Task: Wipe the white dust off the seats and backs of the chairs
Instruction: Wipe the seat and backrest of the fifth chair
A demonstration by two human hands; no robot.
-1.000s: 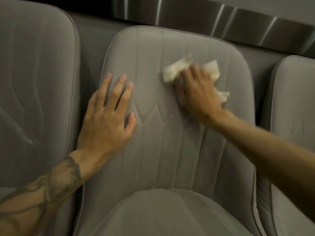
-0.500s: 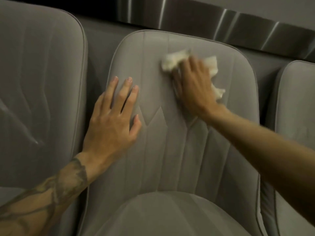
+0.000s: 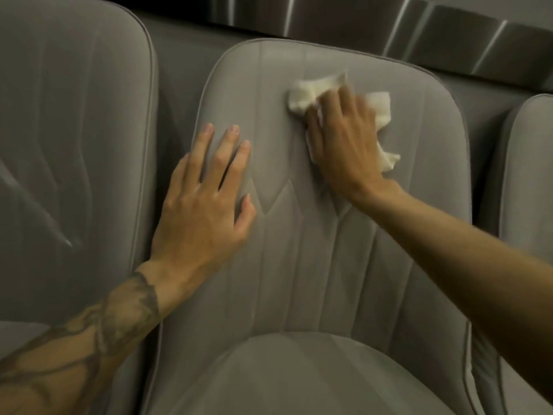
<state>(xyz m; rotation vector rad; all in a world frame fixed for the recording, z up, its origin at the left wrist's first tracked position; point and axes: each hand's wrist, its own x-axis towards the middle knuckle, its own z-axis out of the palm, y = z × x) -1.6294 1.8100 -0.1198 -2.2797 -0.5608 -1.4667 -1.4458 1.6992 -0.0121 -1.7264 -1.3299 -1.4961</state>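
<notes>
The middle grey chair's backrest (image 3: 329, 265) fills the view, with its seat cushion (image 3: 299, 375) below. My right hand (image 3: 344, 139) grips a crumpled white cloth (image 3: 311, 91) and presses it against the upper part of the backrest; cloth ends stick out left of my fingers and right of my palm. My left hand (image 3: 203, 202) lies flat with spread fingers on the backrest's left side. No white dust shows clearly on this backrest.
A second grey chair (image 3: 74, 145) stands to the left, with a pale streak low on its backrest. The edge of a third chair (image 3: 529, 175) shows at right. A brushed metal strip (image 3: 419, 28) runs along behind the chairs.
My right hand has slid the cloth a little higher on the backrest. My left hand stays flat in the same spot.
</notes>
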